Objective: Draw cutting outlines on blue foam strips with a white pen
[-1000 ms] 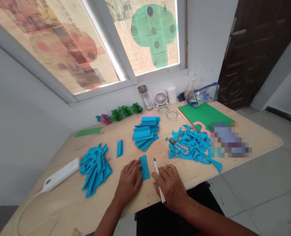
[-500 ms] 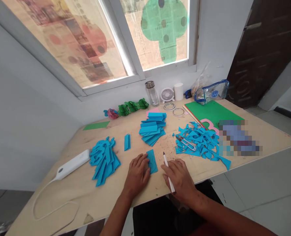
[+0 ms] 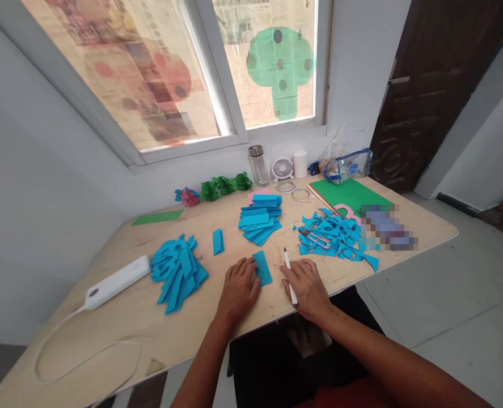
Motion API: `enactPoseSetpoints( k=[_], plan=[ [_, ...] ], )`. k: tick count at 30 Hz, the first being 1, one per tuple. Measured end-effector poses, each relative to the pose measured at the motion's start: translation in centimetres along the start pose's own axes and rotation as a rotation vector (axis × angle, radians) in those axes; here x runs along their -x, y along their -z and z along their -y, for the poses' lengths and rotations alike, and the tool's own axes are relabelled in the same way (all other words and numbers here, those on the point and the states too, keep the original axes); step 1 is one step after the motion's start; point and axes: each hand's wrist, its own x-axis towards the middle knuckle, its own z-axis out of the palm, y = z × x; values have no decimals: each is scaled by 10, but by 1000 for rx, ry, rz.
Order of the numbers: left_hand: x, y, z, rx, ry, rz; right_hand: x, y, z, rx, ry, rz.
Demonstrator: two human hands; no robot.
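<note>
My left hand (image 3: 237, 288) lies on the table with its fingers over the left edge of a folded blue paper piece (image 3: 263, 271). Faint drawn lines show on that piece. A white pen (image 3: 290, 282) is held in my right hand (image 3: 306, 289), its dark tip pointing away from me, just right of the paper and apart from it. Beyond my hands sits a stack of folded blue paper strips (image 3: 260, 218), with a single folded strip (image 3: 218, 242) to its left. Cut blue paper shapes (image 3: 181, 275) are heaped left of my left hand.
Blue paper scraps (image 3: 340, 238) spread at the right, with small thread snips (image 3: 315, 238) on top. Behind them lie green sheets (image 3: 349, 194). A white power strip (image 3: 117, 281) with its cord occupies the left. A glass bottle (image 3: 259, 167) and small fan (image 3: 282, 168) stand by the wall.
The camera view has shifted slightly, so the table sits a little differently in the picture. My left hand stays on the blue paper, and my right hand still holds the pen.
</note>
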Motion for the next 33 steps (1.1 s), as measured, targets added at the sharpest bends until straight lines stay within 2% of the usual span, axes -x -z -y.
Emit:
enactPoseSetpoints(
  k=[33],
  plan=[
    [-1, 2, -4, -6, 16, 12, 3, -2, -2, -27, 4, 36]
  ],
)
